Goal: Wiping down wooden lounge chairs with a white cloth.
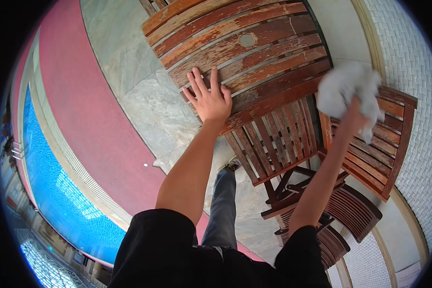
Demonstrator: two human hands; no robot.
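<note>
My left hand rests palm down with fingers spread on the near left corner of a slatted wooden table. The table's reddish-brown finish is worn, and a round hole shows in one slat. In my right hand is a white cloth, blurred and bunched, held over the top of a wooden chair's slatted back. The cloth hides part of that chair and my fingertips. Whether it touches the wood I cannot tell.
A slatted wooden seat stands against the table's near edge. Several more wooden chairs are by my right side. A white textured wall runs along the right. Left lie stone tiles, a pink walkway and a swimming pool.
</note>
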